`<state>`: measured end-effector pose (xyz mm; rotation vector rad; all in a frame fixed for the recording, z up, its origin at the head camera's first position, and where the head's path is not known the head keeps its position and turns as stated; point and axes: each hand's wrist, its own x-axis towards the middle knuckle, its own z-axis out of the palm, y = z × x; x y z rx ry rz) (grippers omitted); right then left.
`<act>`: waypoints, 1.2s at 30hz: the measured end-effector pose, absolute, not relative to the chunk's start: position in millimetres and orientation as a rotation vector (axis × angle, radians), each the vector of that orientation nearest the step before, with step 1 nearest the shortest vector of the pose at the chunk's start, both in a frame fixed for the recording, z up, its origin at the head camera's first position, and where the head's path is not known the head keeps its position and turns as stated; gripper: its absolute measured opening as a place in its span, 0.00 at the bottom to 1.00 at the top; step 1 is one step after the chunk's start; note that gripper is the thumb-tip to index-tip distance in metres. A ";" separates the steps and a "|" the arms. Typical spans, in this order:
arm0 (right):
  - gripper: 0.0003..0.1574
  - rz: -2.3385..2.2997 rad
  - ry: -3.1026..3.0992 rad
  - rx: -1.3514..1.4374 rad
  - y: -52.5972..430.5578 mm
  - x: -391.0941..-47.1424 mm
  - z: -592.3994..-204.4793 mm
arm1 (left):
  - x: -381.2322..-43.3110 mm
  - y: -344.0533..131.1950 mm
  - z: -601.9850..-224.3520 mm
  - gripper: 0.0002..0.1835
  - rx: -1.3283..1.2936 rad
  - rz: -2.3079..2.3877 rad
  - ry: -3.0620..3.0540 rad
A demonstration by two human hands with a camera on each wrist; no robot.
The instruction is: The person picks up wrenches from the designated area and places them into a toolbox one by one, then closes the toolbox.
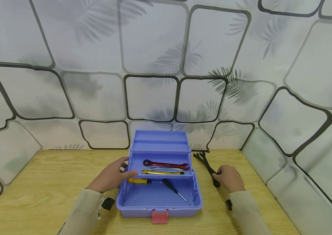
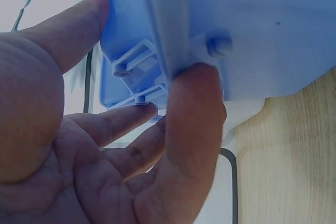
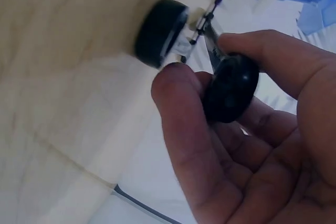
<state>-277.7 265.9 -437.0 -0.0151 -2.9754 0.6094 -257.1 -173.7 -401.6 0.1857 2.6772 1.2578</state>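
A lilac toolbox stands open with its upper tray raised. My left hand grips the tray's left end, thumb over the front corner and fingers along the outer side; the left wrist view shows a finger against the lilac plastic. Red and yellow wrenches lie in the tray, a silver one between them. Right of the box, my right hand pinches a black wrench by its near end. Another black wrench lies on the table, crossing it in the head view.
Inside the lower compartment are a yellow-handled screwdriver and a black-handled screwdriver. A thin dark tool lies behind the box's right side. The wooden table meets patterned walls at the back and sides. A pink latch hangs in front.
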 end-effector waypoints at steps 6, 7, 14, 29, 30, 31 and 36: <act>0.33 0.607 -2.981 -0.002 265.4 -278.9 -443.1 | -257.5 -173.4 -402.7 0.44 0.204 1.263 2.684; 0.34 0.606 -2.985 -0.002 265.4 -278.8 -443.7 | -257.6 -173.5 -403.2 0.44 0.203 1.265 2.682; 0.34 0.614 -3.013 -0.011 266.8 -280.8 -449.2 | -260.4 -173.4 -405.2 0.47 0.184 1.282 2.674; 0.34 0.651 -3.008 -0.018 266.7 -281.3 -448.3 | -258.4 -174.3 -401.8 0.46 0.176 1.276 2.666; 0.33 0.651 -3.007 -0.020 266.8 -281.3 -448.5 | -258.2 -174.3 -401.6 0.46 0.177 1.279 2.664; 0.33 0.653 -3.006 -0.020 266.8 -281.2 -448.6 | -258.0 -174.3 -401.5 0.47 0.181 1.280 2.662; 0.33 0.664 -3.004 -0.023 268.5 -281.9 -450.8 | -257.7 -174.2 -401.9 0.47 0.191 1.286 2.658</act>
